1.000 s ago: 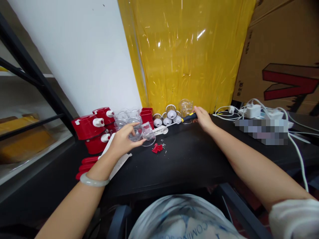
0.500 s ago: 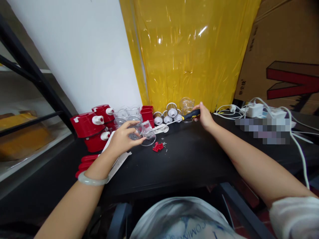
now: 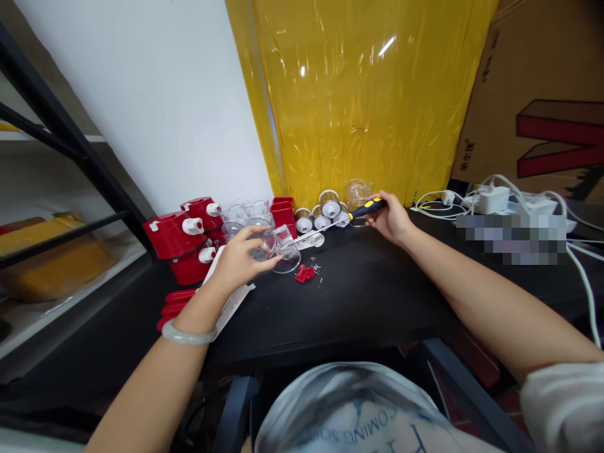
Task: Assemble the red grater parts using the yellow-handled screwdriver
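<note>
My left hand (image 3: pixel 245 258) is closed around a clear plastic cup-like part (image 3: pixel 265 244) with a round rim. In my right hand (image 3: pixel 389 220) is a screwdriver (image 3: pixel 363 208) with a black and yellow handle, its long metal shaft slanting down to the left. The tip of the shaft meets the clear part near my left thumb; the exact contact point is too small to make out. On the black table (image 3: pixel 368 296), small red plastic pieces (image 3: pixel 304 274) and several tiny screws (image 3: pixel 316 269) lie just right of my left hand.
Red containers with white knobs (image 3: pixel 172 236) are stacked at the left. Behind my hands stand clear cups (image 3: pixel 243 211), red bins (image 3: pixel 282 211) and several metallic cylinders with white ends (image 3: pixel 329 204). White cables and adapters (image 3: pixel 493 199) lie at the right, before a cardboard box (image 3: pixel 533 82).
The view has shifted slightly, so things appear a little farther right. Both hands keep their grip, and the screwdriver stays against the clear part.
</note>
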`<state>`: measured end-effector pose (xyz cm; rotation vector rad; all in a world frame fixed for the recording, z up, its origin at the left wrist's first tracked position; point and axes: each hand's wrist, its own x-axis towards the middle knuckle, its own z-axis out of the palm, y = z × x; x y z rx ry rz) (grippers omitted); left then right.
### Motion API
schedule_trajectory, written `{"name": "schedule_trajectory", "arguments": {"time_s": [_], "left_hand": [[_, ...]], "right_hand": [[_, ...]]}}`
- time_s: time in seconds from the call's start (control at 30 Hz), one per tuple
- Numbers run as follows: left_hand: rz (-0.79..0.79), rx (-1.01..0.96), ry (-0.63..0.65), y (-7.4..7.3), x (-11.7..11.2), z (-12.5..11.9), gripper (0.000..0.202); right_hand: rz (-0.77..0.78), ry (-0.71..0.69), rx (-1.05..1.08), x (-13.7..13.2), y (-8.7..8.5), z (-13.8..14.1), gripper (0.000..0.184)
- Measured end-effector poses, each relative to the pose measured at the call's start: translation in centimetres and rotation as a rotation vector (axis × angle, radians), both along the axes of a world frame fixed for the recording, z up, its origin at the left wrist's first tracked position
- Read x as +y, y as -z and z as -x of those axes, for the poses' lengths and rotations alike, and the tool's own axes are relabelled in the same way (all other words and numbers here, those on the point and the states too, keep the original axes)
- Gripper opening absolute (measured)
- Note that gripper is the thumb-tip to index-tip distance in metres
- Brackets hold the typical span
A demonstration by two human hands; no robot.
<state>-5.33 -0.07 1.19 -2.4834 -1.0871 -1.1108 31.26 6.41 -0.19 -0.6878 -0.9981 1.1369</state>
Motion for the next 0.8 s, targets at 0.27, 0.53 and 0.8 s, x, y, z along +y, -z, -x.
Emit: {"name": "schedule_trajectory", "arguments": {"time_s": [0.27,0.53,0.8], "left_hand": [[0.019,-0.014,-0.015,-0.14,-0.11,-0.11,0.027],[-0.003,-0.005,-0.005,-0.10,0.01,-0.04,0.027],[-0.021,0.003,0.009,-0.24,-0.02,-0.03,0.027]], "right_hand": [[-0.015,0.045,-0.092,0.36,0.31,-0.19,0.027],[0.018,-0.034,0.086,0.23,0.31,-0.29,0.018],[-0.052,0.134,-0.150,1.05,0.51,-0.35,0.042]]}}
